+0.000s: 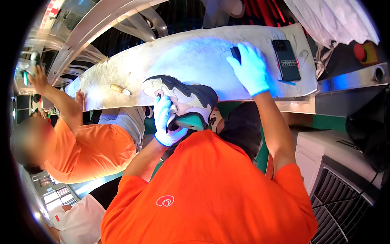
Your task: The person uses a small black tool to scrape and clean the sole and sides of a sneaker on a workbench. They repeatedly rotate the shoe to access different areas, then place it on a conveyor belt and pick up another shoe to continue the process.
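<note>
My left hand (163, 116), in a pale knit glove, grips a sneaker (185, 99) near the front edge of the bench. The sneaker lies on its side, its black-edged sole turned away from me and its upper white and pale pink with grey. A teal shoe last (193, 121) fills its opening. Over the bench to the right, my gloved right hand (251, 69) has its fingers closed around a small black object (235, 54). Most of that object is hidden by the glove, so its kind cannot be made out.
The worn white bench (134, 69) bears a black phone (287, 60) at the right and a small tan-and-white piece (120, 89) at the left. A co-worker in orange (87, 142) stands close on my left. At the far right sits a red button (360, 52).
</note>
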The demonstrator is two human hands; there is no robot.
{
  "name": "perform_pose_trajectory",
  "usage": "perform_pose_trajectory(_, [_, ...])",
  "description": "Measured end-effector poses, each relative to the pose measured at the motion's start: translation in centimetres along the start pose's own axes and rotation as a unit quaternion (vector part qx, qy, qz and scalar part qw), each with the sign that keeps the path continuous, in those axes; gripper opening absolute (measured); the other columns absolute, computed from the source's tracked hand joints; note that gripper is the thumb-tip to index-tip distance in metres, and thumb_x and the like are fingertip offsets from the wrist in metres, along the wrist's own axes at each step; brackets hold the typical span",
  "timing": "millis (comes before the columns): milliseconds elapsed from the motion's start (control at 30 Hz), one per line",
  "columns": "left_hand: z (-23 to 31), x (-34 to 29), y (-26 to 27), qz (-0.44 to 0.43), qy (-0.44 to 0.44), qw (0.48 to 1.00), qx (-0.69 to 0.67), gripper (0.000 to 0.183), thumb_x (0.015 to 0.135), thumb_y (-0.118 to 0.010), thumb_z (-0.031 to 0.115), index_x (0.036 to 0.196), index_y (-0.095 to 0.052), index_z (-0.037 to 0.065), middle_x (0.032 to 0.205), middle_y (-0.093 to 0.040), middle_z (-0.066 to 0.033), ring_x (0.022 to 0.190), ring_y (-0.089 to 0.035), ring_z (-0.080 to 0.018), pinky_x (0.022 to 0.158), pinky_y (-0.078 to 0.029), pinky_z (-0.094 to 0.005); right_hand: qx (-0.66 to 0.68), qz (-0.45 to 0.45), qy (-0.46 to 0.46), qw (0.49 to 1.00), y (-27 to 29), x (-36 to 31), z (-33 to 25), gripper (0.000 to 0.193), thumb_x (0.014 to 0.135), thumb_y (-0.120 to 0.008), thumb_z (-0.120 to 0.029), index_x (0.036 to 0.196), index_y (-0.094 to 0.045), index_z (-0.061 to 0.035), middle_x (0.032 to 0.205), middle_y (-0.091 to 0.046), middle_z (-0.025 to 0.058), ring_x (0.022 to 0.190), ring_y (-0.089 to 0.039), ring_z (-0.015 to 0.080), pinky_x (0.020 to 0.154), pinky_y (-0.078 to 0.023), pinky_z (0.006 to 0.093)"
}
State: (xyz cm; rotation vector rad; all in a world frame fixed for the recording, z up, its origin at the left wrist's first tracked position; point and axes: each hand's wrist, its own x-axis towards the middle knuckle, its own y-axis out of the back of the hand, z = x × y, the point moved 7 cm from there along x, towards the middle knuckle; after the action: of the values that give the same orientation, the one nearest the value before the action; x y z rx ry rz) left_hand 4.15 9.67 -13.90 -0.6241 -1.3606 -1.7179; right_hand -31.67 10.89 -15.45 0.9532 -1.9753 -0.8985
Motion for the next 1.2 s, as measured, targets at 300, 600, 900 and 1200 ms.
perform_pose_trajectory(300, [0.4,1.0,-0.1,0.057,0.001,0.998,-0.013,0.066,0.073,-0.084,0.011,0.135,-0.061,0.003,0.137,-0.066,-0.0229,0.125,-0.069,-0.0475,0.116,-0.046,-0.071,0.222,-0.189,0.234,0.928,2.7,-11.5,-12.5,0.118,0.066,-0.104,-0.035,0.165,-0.05,0.0003,0.174,-0.046,0.0232,0.165,-0.037,0.0458,0.134,-0.03,0.0584])
perform_pose_trajectory(600, [-11.8,-0.5,4.3,0.177,0.505,0.797,-0.28,0.094,0.087,-0.088,0.013,0.167,-0.041,-0.005,0.164,-0.055,-0.0211,0.15,-0.056,-0.0347,0.126,-0.044,-0.0471,0.369,-0.072,0.07,0.924,-3.6,-8.7,-10.1,0.092,0.075,-0.104,-0.022,0.152,-0.062,0.0049,0.154,-0.067,0.025,0.142,-0.065,0.0397,0.122,-0.05,0.0505])
perform_pose_trajectory(900, [-13.3,6.4,0.4,-0.064,0.474,0.74,-0.474,0.088,0.073,-0.097,0.012,0.154,-0.063,-0.003,0.15,-0.07,-0.0145,0.14,-0.064,-0.0247,0.122,-0.05,-0.0401,0.251,0.025,0.226,0.941,-1.4,-11.7,-10.9,0.068,0.097,-0.084,-0.036,0.149,-0.061,0.001,0.148,-0.07,0.0272,0.143,-0.063,0.0509,0.12,-0.052,0.0588])
perform_pose_trajectory(1200, [-12.4,5.8,1.9,-0.145,0.397,0.825,-0.376,0.069,0.08,-0.099,0.021,0.139,-0.074,-0.005,0.134,-0.078,-0.0189,0.123,-0.075,-0.0247,0.109,-0.059,-0.0386,0.266,0.026,0.192,0.944,-3.1,-13.5,-9.8,0.042,0.1,-0.075,-0.004,0.14,-0.064,-0.0028,0.145,-0.072,0.0227,0.141,-0.066,0.0468,0.118,-0.056,0.055])
